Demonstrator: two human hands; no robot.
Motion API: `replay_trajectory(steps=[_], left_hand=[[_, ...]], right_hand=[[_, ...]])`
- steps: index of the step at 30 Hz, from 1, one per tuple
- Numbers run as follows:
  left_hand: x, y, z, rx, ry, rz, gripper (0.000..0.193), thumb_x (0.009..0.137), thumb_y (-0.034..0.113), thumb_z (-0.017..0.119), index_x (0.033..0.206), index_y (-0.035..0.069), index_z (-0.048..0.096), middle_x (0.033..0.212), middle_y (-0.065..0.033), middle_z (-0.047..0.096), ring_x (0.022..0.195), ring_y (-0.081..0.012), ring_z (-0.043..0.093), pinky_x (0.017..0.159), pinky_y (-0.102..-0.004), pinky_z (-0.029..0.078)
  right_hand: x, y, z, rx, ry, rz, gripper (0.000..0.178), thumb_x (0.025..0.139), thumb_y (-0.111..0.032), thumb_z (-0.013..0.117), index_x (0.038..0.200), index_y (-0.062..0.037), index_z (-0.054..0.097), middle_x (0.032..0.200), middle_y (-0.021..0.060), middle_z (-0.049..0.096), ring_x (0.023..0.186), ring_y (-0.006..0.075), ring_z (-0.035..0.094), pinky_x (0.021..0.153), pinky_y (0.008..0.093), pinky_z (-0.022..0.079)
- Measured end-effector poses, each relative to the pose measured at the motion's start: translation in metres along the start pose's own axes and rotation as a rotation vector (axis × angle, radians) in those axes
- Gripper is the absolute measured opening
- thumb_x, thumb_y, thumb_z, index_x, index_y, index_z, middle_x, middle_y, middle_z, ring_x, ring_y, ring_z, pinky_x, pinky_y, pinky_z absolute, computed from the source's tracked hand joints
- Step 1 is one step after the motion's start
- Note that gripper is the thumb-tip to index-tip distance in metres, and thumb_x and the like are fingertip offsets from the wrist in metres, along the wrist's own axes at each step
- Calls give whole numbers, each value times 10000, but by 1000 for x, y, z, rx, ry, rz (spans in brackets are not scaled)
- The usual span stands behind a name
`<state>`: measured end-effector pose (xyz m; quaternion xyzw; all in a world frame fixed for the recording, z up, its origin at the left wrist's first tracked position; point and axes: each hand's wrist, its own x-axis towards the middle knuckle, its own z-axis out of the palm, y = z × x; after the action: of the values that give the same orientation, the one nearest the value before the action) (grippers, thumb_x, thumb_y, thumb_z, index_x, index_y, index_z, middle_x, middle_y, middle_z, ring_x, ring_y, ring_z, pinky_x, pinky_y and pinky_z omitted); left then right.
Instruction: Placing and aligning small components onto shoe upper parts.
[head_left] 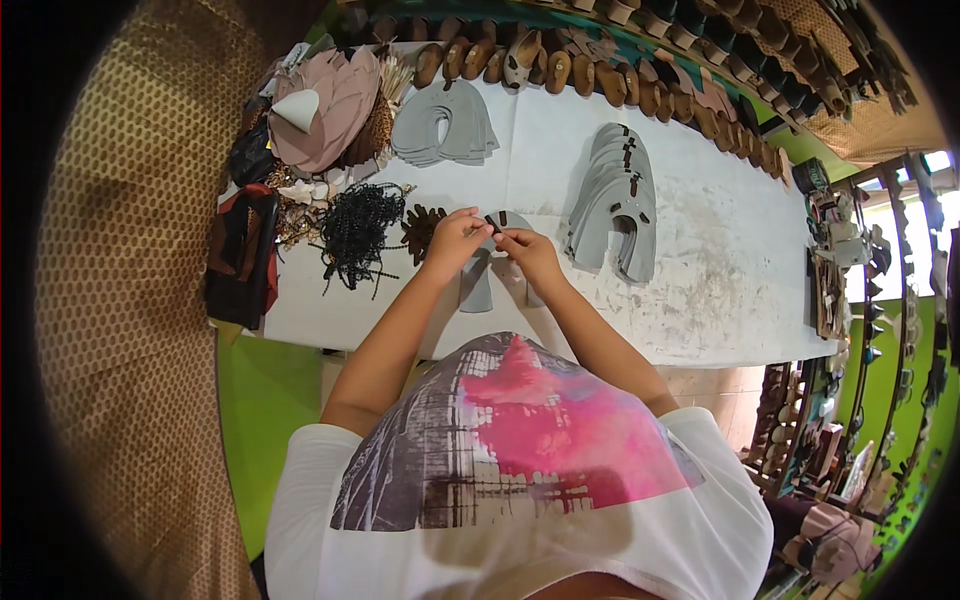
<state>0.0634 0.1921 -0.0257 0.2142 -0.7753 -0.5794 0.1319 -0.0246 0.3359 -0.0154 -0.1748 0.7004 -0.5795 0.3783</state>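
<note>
Left of the grey stack [598, 205], the left hand [461, 240] and right hand [532, 254] pinch a small dark strip [492, 223] above a curved grey piece [477, 290]. Probably strip-fitting is underway; next calls for careful alignment.

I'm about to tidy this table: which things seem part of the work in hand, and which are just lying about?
Seemingly in use:
dark strip, held by left hand and right hand
grey piece under the hands
strip-topped grey stack
plain grey stack
brown pile

Apparently just lying about:
black cords
pink pieces
shoe forms
</note>
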Motion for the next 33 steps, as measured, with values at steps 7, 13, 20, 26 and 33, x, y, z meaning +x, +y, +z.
replay_trajectory(steps=[7,13,20,26,33], left_hand=[[-5,-2,2,26,26,56,197,765,214,652,874,50,666,1195,-142,525,1101,-248,490,913,-327,367],[1,16,-3,870,-47,82,112,684,249,695,731,148,690,1219,-44,521,1191,-330,362,925,-472,288],[17,10,-1,960,-217,132,116,625,262,742,673,165,698,1223,-29,516,1235,-335,299,924,-505,257],[20,12,2,1032,-223,104,150,614,271,743,708,160,707,1186,-5,526,1234,-323,299,931,-509,254],[22,13,1,1057,-239,55,175,621,269,735,748,150,710,1170,3,526,1255,-318,284,985,-566,190]], right_hand=[[-4,-10,-4,-490,-82,-118,293,783,-308,628,924,-55,667,768,112,651,620,196,593,606,303,456],[9,-3,-30,-595,33,-135,259,792,-259,620,945,-54,661,789,117,661,706,210,629,664,301,475],[23,1,-35,-658,83,-192,236,789,-225,608,940,-52,664,893,129,634,801,242,610,727,323,468],[37,13,-31,-746,93,-281,291,758,-207,609,1021,-85,637,1017,150,581,957,309,552,838,382,439],[45,9,-24,-879,130,-334,389,723,-199,640,1088,-76,589,957,150,593,892,313,567,796,377,450]])
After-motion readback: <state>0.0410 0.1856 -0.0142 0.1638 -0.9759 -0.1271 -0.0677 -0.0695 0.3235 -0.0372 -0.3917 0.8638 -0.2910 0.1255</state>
